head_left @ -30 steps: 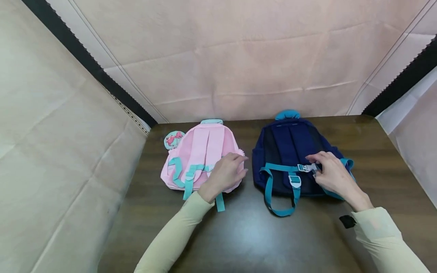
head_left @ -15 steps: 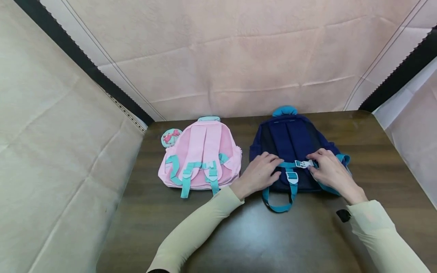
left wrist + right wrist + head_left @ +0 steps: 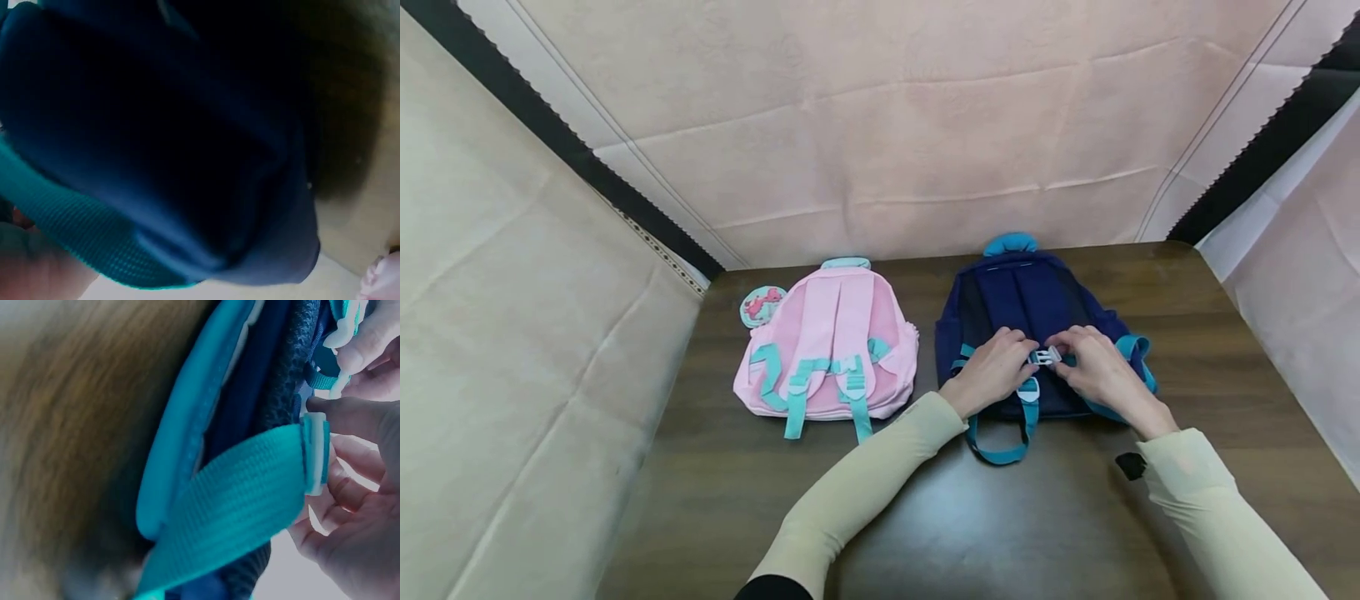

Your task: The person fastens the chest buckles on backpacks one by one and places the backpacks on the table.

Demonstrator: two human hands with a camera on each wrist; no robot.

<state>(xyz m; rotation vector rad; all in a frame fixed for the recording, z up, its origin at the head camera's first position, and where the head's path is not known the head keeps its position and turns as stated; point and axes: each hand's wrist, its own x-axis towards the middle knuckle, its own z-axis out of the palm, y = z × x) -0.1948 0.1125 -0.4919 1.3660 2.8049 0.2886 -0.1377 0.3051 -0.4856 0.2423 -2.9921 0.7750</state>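
A dark navy backpack (image 3: 1037, 292) with teal straps lies on the table, straps up. Over its middle, a white buckle (image 3: 1045, 357) sits between the two hands. My left hand (image 3: 996, 371) pinches the buckle's left side at the teal strap; my right hand (image 3: 1101, 371) pinches its right side. The right wrist view shows the right hand (image 3: 356, 500) at a white buckle piece (image 3: 317, 453) on a wide teal strap (image 3: 237, 494), the other hand's fingertips close by. In the left wrist view, navy fabric (image 3: 156, 137) hides most of the left hand (image 3: 44, 269).
A pink backpack (image 3: 838, 308) with mint straps lies to the left on the brown table (image 3: 715, 500), a round badge (image 3: 762, 307) at its upper left. Pale fabric walls (image 3: 925, 150) stand behind and at both sides.
The left hand has moved right, from over the pink backpack to the navy one's buckle, and has taken hold there. The right hand stays at the buckle. The head view has shifted slightly.
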